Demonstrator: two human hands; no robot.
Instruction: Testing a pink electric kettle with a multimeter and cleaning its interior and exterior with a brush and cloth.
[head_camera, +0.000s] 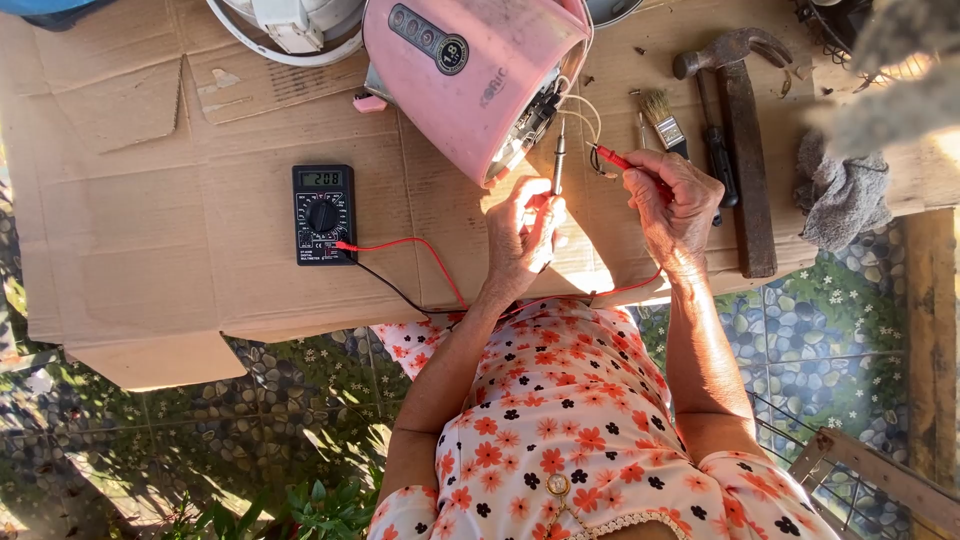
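A pink electric cooker (465, 75) lies tipped on its side on cardboard (200, 130), its open underside with white wires (585, 110) facing me. My left hand (520, 235) grips a metal-tipped probe (559, 160) that points up into the wiring at the cooker's base. My right hand (672, 205) pinches a red probe (615, 158), its tip close to the same wires. Red and black leads (420, 270) run from both hands back to a black digital multimeter (323, 213) that lies flat to the left with its display lit.
Right of my hands lie a small paintbrush (660, 115), a dark screwdriver (716, 150), a claw hammer (745, 150) and a grey rag (840, 195). A white appliance part (290, 25) sits at the top edge. A pebble-patterned floor (300, 410) lies below the table edge.
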